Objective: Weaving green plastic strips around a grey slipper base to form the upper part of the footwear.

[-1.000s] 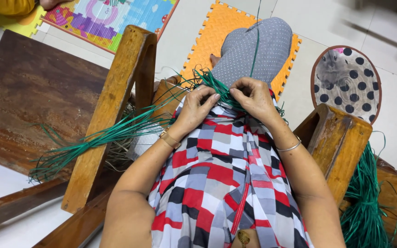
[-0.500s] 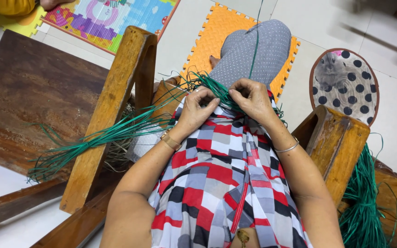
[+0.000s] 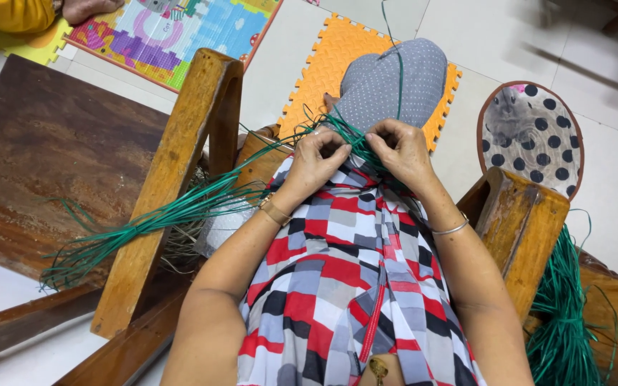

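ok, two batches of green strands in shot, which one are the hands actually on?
The bundle of green strands fanning left from the lap: both the left hand and right hand pinch its gathered end. The heap of green strands at lower right lies untouched.

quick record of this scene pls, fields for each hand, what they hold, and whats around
left hand: left hand fingers curled, pinching the green strands over the lap
right hand: right hand fingers curled on the same strands, close beside the left
strands: bundle fans out to the person's left, across the wooden frame; one strand runs up over the grey knee
wrists: a bracelet on each
spare strands: green heap at the person's right
floor: orange foam mat, colourful puzzle mat, dotted oval board
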